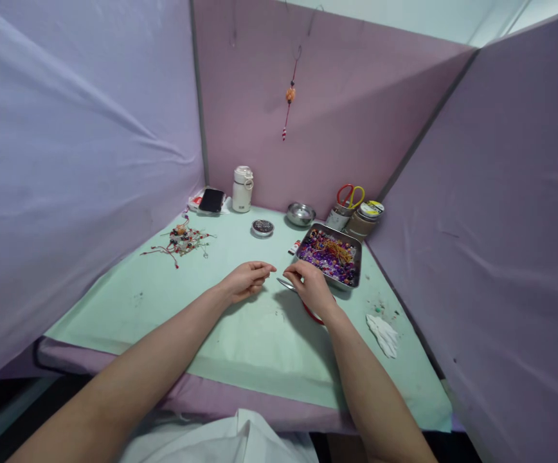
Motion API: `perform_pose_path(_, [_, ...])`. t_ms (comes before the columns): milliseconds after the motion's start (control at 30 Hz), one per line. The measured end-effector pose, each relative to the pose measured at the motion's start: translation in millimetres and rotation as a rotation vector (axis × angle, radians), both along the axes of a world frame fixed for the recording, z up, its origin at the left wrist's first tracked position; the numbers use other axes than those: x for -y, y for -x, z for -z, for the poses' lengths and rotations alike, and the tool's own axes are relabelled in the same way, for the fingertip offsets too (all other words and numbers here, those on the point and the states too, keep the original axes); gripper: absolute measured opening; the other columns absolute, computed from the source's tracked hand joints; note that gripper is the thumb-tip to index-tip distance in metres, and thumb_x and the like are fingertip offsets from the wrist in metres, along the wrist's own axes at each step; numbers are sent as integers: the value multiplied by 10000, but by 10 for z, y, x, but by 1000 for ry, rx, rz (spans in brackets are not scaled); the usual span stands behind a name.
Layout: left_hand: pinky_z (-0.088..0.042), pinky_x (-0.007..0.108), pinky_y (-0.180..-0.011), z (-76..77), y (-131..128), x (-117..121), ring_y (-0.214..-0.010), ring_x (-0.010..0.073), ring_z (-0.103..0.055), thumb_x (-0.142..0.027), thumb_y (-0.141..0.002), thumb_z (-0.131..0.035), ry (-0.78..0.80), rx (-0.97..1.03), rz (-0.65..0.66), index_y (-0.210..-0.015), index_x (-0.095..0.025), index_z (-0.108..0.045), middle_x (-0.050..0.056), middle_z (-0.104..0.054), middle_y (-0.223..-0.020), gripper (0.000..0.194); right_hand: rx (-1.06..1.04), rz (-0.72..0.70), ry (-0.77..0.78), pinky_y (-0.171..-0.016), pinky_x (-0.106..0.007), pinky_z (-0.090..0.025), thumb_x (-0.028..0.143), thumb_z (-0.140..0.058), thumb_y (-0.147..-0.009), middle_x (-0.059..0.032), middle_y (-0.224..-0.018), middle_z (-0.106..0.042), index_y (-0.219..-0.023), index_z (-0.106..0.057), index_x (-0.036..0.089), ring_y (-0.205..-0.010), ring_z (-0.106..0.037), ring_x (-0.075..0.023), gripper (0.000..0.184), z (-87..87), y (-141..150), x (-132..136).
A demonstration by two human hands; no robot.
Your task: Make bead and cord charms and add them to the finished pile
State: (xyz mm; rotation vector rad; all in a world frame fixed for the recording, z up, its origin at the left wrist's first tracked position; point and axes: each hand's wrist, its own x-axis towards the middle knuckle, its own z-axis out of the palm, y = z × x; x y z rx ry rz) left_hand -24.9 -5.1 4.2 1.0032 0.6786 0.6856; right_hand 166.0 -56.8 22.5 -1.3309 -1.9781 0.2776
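Over the middle of the table, my left hand (246,281) is closed, with thumb and forefinger pinched together. Whatever lies between those fingertips is too small to make out. Facing it across a narrow gap is my right hand (310,283), its fingers also drawn into a pinch around something I cannot make out. Below the right hand lies a pair of scissors (286,283) with red handles, partly covered by that hand. Just beyond it stands a metal tray (360,276) of purple, clear and dark beads with orange-yellow strands on top.
Beaded cords (185,241) lie at left. Behind are a phone (212,200), a white bottle (242,190), a round dish (262,227) and a steel bowl (301,214). Red and yellow scissors (350,195) stand beside jars (364,222). A white glove (382,335) lies right; a beaded pendant (290,94) hangs behind.
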Motion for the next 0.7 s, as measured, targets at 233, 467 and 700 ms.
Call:
perform_pose_path(233, [-127,190,-406,-17,-24,72,-425,20,-211,-431,-695,-727,-103,-99,-1,-836,-147,-557,-96,-302,-550,360,-54,8,49,-799,-312,-411,315,-568,-850,-65,-918,-648,-988,-623,194,-846,-570,-191,192,43,62,12])
perform_pose_path(467, [-141,194,-418,-78,-56,136,-425,32,-248,-430,-676,-722,-163,-143,-33,-792,-182,-474,-95,-350,-556,369,-19,-48,164,-671,-263,-388,234,-527,-849,-23,-753,-664,-790,-654,201,-681,-552,-151,144,89,161,24])
perform_pose_path(700, [-141,202,-418,-74,-44,119,-423,33,-233,-450,-661,-720,-191,-190,-78,-764,-173,-489,-97,-327,-544,375,-67,36,101,-689,-277,-398,256,-510,-850,-40,-752,-640,-758,-630,194,-706,-547,-168,163,18,101,24])
